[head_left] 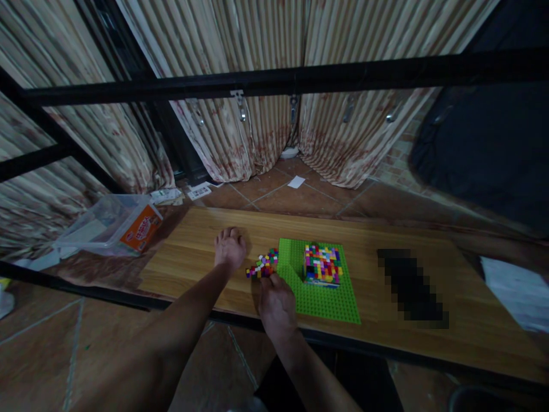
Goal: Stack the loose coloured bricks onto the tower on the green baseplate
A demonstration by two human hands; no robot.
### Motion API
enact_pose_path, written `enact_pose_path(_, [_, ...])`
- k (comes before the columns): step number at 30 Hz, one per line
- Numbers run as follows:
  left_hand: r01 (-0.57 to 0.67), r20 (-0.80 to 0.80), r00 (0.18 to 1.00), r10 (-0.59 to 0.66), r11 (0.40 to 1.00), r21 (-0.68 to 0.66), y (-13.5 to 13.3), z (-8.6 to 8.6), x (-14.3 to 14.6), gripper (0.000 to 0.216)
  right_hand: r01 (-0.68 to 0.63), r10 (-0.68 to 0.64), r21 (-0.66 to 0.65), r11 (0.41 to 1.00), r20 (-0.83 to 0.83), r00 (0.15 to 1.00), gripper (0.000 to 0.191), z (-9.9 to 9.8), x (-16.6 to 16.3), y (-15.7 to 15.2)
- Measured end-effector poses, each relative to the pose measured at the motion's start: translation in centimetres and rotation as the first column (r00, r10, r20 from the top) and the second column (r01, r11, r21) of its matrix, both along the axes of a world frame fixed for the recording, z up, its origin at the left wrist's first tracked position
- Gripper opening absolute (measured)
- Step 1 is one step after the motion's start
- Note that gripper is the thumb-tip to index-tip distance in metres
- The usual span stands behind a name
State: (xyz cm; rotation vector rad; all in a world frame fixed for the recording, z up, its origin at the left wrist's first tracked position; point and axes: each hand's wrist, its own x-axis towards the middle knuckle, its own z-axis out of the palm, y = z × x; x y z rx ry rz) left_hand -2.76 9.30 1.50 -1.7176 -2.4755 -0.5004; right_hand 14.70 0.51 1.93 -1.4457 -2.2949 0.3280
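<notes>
My left hand (230,248) rests on the wooden table, left of a small pile of loose colored toy bricks (266,262). Its fingers curl downward, and their undersides are hidden. At the near edge of that pile, my right hand (278,300) has its fingertips drawn together; whatever lies between them is too small to make out. Beside the pile lies a green studded baseplate (317,308), partly covered at its near left by my right hand. A multicolored block of stacked bricks (323,264) stands on the plate's right part.
The long wooden table (193,229) has a black frame, with a dark bar crossing beyond it. A clear plastic bin (103,226) with an orange label sits at the left. A pixelated dark patch (414,289) and white paper (514,292) lie to the right. Curtains (240,46) hang behind.
</notes>
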Motion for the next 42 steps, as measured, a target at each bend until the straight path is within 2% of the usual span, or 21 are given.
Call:
enact_pose_path(6, [0.003, -0.013, 1.000, -0.003, 1.000, 0.004, 0.0, -0.1, -0.2, 0.039, 0.042, -0.043, -0.004, 0.999, -0.075, 0.996, 0.024, -0.2, -0.1, 0.1])
enact_pose_path(10, [0.005, -0.021, 1.000, -0.005, 1.000, 0.001, 0.2, -0.3, -0.4, 0.039, 0.117, -0.108, 0.023, 0.993, -0.242, 0.964, 0.021, -0.3, 0.3, -0.1])
enact_pose_path(13, [0.007, -0.037, 0.999, -0.007, 1.000, 0.004, 0.3, -0.4, -0.5, 0.040, 0.112, -0.103, -0.002, 0.994, -0.398, 0.911, 0.020, 0.1, 1.4, -0.8])
enact_pose_path(16, [0.005, -0.041, 0.999, -0.005, 1.000, 0.004, 0.3, -0.4, -0.5, 0.040, 0.080, -0.119, -0.094, 0.992, -0.542, 0.832, 0.022, 0.4, 3.1, -1.9])
enact_pose_path(20, [0.005, -0.041, 0.999, -0.005, 1.000, 0.002, 0.3, -0.3, -0.5, 0.040, 0.084, -0.248, -0.259, 0.962, -0.707, 0.662, 0.018, 0.1, 6.0, -2.8])
enact_pose_path(25, [-0.002, -0.025, 1.000, 0.002, 1.000, 0.006, 0.4, -0.3, -0.5, 0.040, 0.213, -0.398, -0.337, 0.917, -0.802, 0.444, 0.014, -0.7, 9.6, -2.0])
enact_pose_path(28, [0.011, -0.023, 1.000, -0.011, 1.000, 0.014, 0.4, -0.3, -0.6, 0.040, 0.289, -0.428, -0.334, 0.897, -0.817, 0.387, 0.017, -0.6, 11.4, -0.9])
enact_pose_path(34, [0.004, -0.023, 1.000, -0.004, 1.000, 0.008, 0.5, -0.3, -0.7, 0.043, 0.384, -0.409, -0.249, 0.889, -0.809, 0.423, 0.018, 0.5, 13.2, 1.4])
enact_pose_path(42, [-0.003, -0.033, 0.999, 0.003, 1.000, 0.001, 0.4, -0.1, -0.6, 0.042, 0.411, -0.327, -0.083, 0.908, -0.752, 0.572, 0.019, 1.4, 13.3, 2.9])
